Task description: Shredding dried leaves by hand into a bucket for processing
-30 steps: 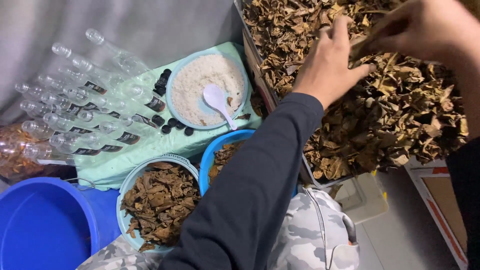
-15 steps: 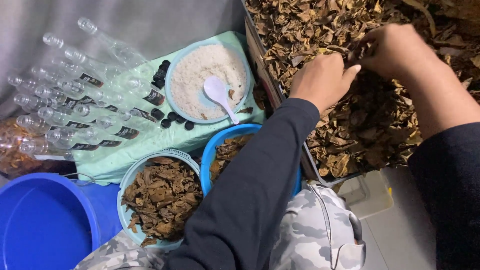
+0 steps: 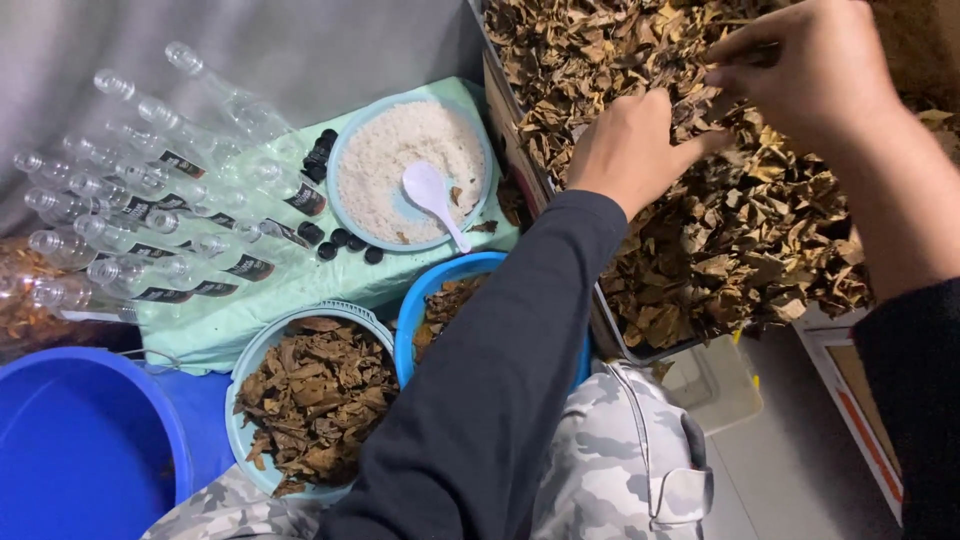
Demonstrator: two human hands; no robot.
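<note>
My left hand [image 3: 632, 148] rests knuckles up on a heap of dry brown leaves [image 3: 760, 230] in a large box, its fingers curled into the pile. Just to its right and higher, my right hand [image 3: 808, 70] hovers over the same heap with fingertips pinched on a leaf piece. Both arms wear dark sleeves. A light blue bowl [image 3: 250, 370] of sorted brown leaves sits near my knee, and a deeper blue bowl [image 3: 440, 285] with more leaves lies partly under my left forearm.
A pale blue plate [image 3: 345, 150] holds white powder and a white spoon [image 3: 432, 195]. Several clear empty bottles [image 3: 150, 215] lie on a green cloth [image 3: 300, 290] with small black caps [image 3: 345, 245]. A big blue tub [image 3: 80, 450] stands lower left. Camouflage trousers [image 3: 620, 470] fill the bottom.
My right hand has lifted from the leaves and moved up and right, pinching a piece. My left hand has shifted slightly but stays on the pile.
</note>
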